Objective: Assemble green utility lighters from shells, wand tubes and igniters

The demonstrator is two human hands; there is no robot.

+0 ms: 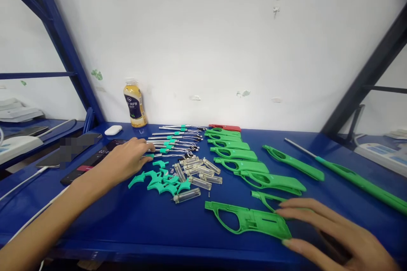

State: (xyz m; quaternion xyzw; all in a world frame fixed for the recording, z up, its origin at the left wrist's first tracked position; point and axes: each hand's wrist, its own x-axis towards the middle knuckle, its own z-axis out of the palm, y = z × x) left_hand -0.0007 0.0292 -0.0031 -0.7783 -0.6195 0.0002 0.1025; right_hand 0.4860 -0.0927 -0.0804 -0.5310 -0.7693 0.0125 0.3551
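Observation:
My left hand [135, 156] reaches to the back left, thumb and fingers pinched on the end of a lighter nozzle [160, 155], a metal tube with thin wires. More such nozzles [170, 140] with teal collars lie in a row behind it. At the front right, my right hand [337, 233] has thumb and fingertips at the edges of the wide end of a green lighter shell half [260, 220], its hollow side up. Another green shell half [267, 199] lies just behind, partly covered by those fingers.
Teal triggers [155, 182] and clear fuel tanks [199, 183] lie piled mid-table. Several green shells [232, 153] line up behind, with a red one [227, 128] farthest. An assembled lighter [356, 175] lies right. A phone [95, 159], white case [113, 130] and bottle [135, 106] stand left.

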